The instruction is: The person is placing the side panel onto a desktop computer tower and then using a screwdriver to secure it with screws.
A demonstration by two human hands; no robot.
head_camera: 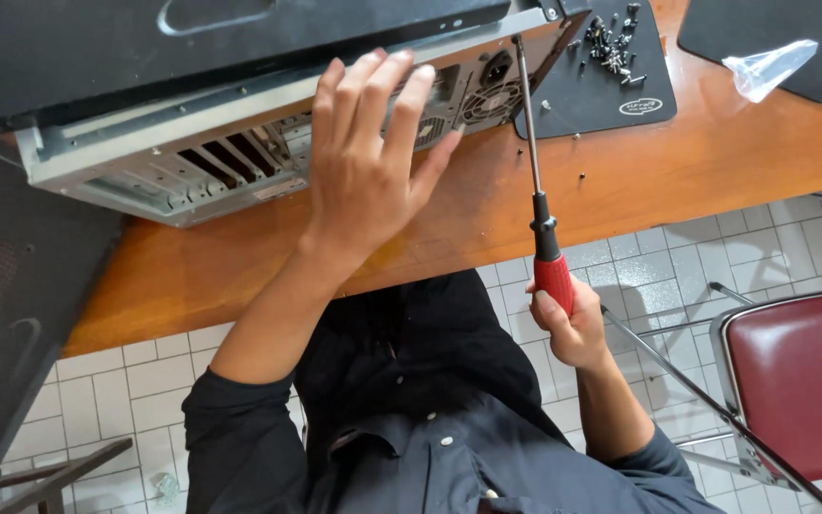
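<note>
The right hand (571, 324) is clamped around the red handle of a long-shafted screwdriver (537, 190), held off the near edge of the brown wooden bench (696, 162); its tip meets the rear upper corner of the grey metal computer case (240, 143). The left hand (368, 162) lies flat with fingers spread on the case's back panel, gripping nothing. The case lies on its side across the bench's left part. Small loose screws (609, 48) are scattered on a black mat (611, 95) near the far edge, beside a clear plastic bag (768, 67).

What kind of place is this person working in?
Probably a computer repair bench or workshop: an opened desktop computer case lies on a wooden table, loose screws sit on a black mat, and the right hand holds a long screwdriver.
</note>
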